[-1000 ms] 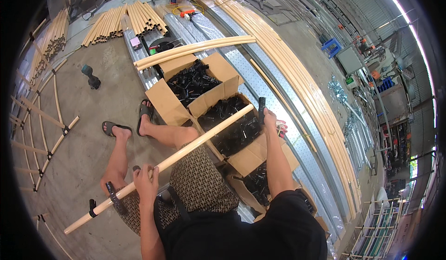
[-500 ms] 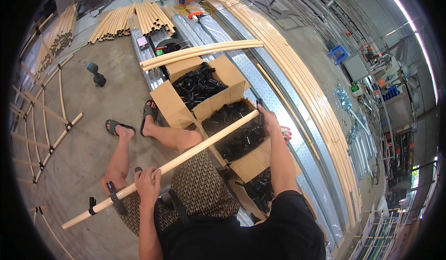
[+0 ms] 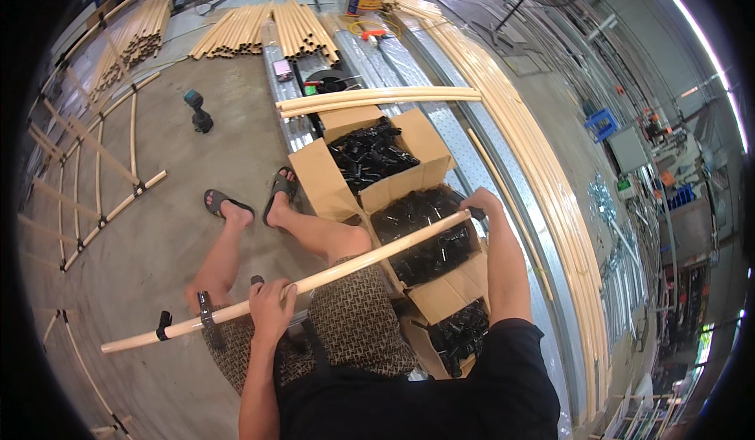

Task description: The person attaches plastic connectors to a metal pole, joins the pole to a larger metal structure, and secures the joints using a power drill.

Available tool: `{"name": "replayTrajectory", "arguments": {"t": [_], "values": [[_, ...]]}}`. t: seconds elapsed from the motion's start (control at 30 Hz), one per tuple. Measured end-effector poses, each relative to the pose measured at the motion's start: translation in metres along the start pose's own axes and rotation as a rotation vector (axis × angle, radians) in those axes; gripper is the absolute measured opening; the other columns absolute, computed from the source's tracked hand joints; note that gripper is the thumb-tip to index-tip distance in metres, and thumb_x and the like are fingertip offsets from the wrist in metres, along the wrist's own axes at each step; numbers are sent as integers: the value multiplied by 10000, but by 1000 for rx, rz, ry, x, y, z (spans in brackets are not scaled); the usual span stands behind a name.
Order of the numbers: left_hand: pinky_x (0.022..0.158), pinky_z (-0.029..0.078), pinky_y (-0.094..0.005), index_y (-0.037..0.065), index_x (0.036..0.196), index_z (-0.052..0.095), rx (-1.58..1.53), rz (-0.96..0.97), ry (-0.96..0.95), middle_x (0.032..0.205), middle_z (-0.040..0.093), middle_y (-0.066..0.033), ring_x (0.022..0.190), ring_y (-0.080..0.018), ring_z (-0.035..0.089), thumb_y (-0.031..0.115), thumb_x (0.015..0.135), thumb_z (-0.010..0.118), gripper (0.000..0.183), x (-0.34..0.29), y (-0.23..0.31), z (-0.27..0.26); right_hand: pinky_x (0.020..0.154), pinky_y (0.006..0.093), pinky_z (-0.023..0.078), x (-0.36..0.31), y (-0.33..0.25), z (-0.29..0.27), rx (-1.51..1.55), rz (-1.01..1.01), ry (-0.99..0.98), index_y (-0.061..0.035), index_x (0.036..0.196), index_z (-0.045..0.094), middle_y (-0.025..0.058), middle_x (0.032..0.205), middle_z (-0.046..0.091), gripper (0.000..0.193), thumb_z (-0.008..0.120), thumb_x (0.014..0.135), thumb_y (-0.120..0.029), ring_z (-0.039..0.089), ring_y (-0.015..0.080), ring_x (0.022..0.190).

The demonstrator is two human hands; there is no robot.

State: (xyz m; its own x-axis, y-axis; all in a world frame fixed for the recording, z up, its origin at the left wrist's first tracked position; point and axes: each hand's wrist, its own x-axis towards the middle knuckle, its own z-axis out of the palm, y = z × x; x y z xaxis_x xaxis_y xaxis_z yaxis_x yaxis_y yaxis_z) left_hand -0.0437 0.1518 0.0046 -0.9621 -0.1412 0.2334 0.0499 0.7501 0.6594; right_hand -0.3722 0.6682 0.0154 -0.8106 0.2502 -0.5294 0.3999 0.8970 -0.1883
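Note:
A long cream-coloured pipe point(image 3: 393, 247) lies slantwise across my lap, its right end higher in the picture. My left hand point(image 3: 271, 309) is wrapped round it over my thigh. Left of that hand, two black clamp-like fittings point(image 3: 164, 325) sit on the pipe, and another dark piece point(image 3: 257, 280) shows beside my fingers. At the pipe's right end my right hand point(image 3: 486, 202) grips a black pipe fitting point(image 3: 476, 213), mostly hidden by the fingers. Whether the fitting is round the pipe end or only against it, I cannot tell. Below it stands an open carton of black fittings point(image 3: 421, 231).
Two more cartons of black fittings point(image 3: 370, 157) point(image 3: 460, 334) flank the middle one. Bundled cream pipes point(image 3: 303, 31) lie at the far side; long ones point(image 3: 535, 157) run along the right. A cordless drill point(image 3: 198, 111) stands on the floor near assembled pipe frames point(image 3: 118, 208).
My right hand has turned over and brought the black fitting down to the pipe's end. The view has swung, so the scene sits farther right. My left hand still grips the pipe.

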Motion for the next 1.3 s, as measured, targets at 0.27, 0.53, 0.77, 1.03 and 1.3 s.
{"name": "replayTrajectory", "arguments": {"t": [0.27,0.53,0.77,1.03,1.3], "values": [[846,430,-422,38,926,698,13,23,5,823,703,-134,779,-319,644,188,925,692,150,-2,-5,2,541,359,538,15,27,-10,254,28,-250,55,788,748,140,754,723,306,901,734,-205,674,197,606],[846,428,-417,40,917,698,7,31,0,829,707,-132,777,-315,648,194,928,692,154,-1,-2,3,624,388,555,11,31,-1,23,-43,-25,76,771,722,148,746,720,440,926,628,-286,690,228,669],[859,430,-423,38,933,702,11,16,-10,835,709,-131,789,-321,648,197,931,686,160,0,0,3,647,391,564,-4,18,11,49,-120,169,61,727,689,168,726,707,354,852,610,-231,716,262,697],[915,431,-438,29,972,700,66,43,-35,884,715,-149,863,-324,656,202,947,667,178,-4,-4,0,751,411,575,-3,60,18,-171,-155,401,59,814,717,229,828,731,375,836,656,-259,739,329,799],[930,424,-446,28,973,691,69,33,-58,889,708,-151,869,-337,642,214,967,642,193,-3,-11,3,651,341,516,-22,114,33,390,-86,325,30,930,771,87,747,709,405,718,953,-371,648,169,688]]}}
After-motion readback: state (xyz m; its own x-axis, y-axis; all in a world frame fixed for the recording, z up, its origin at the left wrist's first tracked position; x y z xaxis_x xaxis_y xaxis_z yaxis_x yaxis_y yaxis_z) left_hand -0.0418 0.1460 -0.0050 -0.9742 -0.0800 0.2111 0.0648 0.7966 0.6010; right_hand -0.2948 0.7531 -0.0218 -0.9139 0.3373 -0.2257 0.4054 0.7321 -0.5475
